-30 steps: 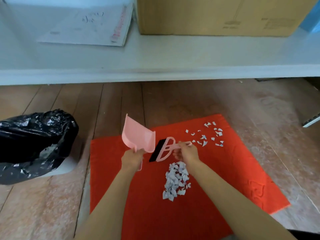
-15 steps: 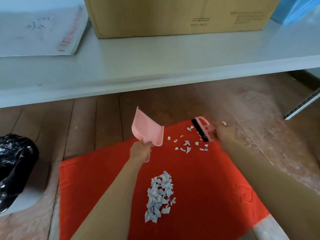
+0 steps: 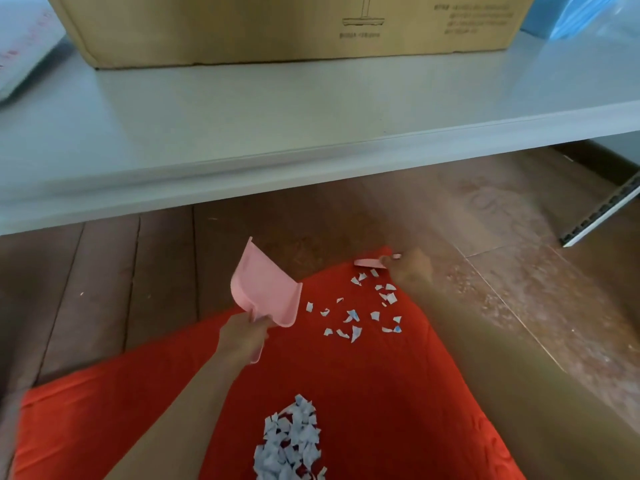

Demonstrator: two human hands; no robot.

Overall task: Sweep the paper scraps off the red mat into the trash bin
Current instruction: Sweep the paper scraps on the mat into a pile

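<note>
The loose paper scraps [image 3: 360, 311] are lying scattered across the far part of the red mat [image 3: 398, 393], spreading from centre toward its far right corner. A heaped pile [image 3: 289, 441] is sitting at the mat's near edge, its long axis running near to far. Your right hand [image 3: 410, 268] is gripping the pink brush [image 3: 369, 262] at the far corner, its head pointing left. Your left hand [image 3: 242, 336] is closing around the pink dustpan [image 3: 265, 292] handle, holding it tilted with its mouth pointing far-left above the mat.
</note>
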